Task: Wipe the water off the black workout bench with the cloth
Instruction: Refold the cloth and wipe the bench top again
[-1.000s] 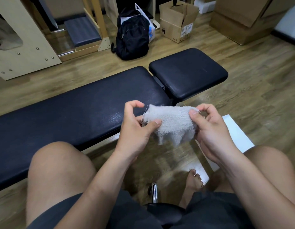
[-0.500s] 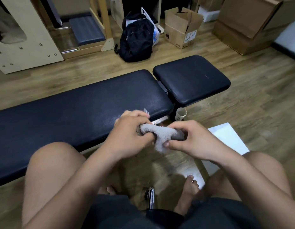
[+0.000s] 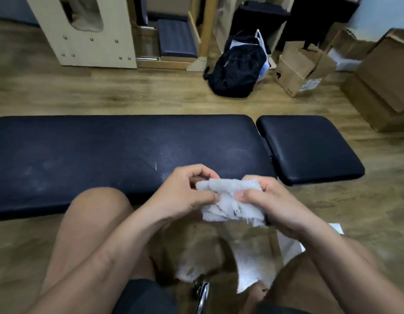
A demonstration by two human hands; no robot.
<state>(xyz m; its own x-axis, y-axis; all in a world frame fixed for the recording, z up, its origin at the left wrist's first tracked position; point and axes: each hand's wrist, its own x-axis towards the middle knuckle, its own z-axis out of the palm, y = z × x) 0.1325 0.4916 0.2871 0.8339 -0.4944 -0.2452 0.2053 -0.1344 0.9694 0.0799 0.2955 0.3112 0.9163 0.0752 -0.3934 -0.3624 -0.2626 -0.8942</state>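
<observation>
Item: seated person, two bare hands, view from the head.

Nearest: bare knees and dark shorts; between them a chrome part (image 3: 202, 295), its kind not clear, and white paper (image 3: 253, 266) lying on the floor.

Left hand (image 3: 180, 196): fingers curled, thumb and fingers pinching the left edge of the cloth (image 3: 230, 200).

Right hand (image 3: 273, 205): likewise curled, gripping the cloth's right side.

Cloth: pale grey, frayed, bunched and partly folded between both hands, held in front of the near edge of the bench (image 3: 105, 155). It seems to be held off the pad; contact cannot be confirmed.

Bench: black, long pad running left to right, a shorter seat pad (image 3: 309, 148) at its right end, a narrow gap between. Faint pale, speckled patches (image 3: 167, 152) on the long pad, probably the water.

Beyond: wood-look floor; black backpack (image 3: 237, 69); cardboard boxes (image 3: 298, 69); a pale wooden frame (image 3: 90, 30).

Step in hand, by judgement: gathering the cloth into a wad; wiping not yet begun.

Next move calls for: one hand to take the wad, lay it flat on the long pad and sweep across the pale patches with firm, even pressure.
</observation>
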